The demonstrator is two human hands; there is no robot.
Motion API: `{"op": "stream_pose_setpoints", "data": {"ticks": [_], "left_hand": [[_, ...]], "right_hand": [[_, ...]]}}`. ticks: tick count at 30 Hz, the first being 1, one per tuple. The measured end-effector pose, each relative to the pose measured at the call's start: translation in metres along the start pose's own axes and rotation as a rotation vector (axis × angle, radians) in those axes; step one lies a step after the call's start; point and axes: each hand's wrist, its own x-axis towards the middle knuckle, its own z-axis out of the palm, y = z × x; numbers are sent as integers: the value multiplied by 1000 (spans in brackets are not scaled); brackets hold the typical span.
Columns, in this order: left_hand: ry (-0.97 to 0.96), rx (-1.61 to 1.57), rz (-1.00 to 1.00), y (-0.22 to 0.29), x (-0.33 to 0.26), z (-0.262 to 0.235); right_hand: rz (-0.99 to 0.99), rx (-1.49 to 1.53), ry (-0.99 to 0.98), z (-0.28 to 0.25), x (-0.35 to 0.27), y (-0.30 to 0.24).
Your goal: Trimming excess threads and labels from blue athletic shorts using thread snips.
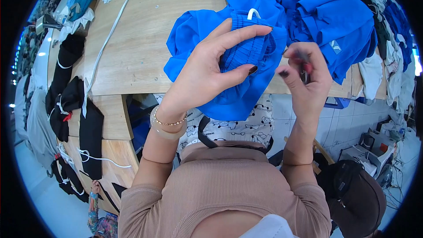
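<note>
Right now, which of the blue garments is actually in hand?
The blue shorts at the table's near edge: the left hand pinches their ribbed waistband. The other blue garments lie piled, untouched, farther right.

Garment: bright blue shorts [246, 57], ribbed waistband bunched, white drawcord loop, held up over near table edge.
Tool: small red-handled snips [305, 68], right of shorts.

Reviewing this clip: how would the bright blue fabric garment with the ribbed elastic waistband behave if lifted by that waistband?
The blue garment probably hangs floppy: it already droops in folds below the left hand. It seems light, since fingertips alone hold it. The bunched waistband likely stretches rather than slips.
</note>
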Motion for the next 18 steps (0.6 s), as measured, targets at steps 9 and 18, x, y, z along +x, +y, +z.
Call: {"op": "stream_pose_setpoints", "data": {"ticks": [9, 18], "left_hand": [[33, 2, 7, 1, 0, 7], [-64, 153, -17, 1, 2, 2]], "right_hand": [[-344, -239, -124, 17, 9, 8], [-85, 264, 125, 5, 5, 15]]}}
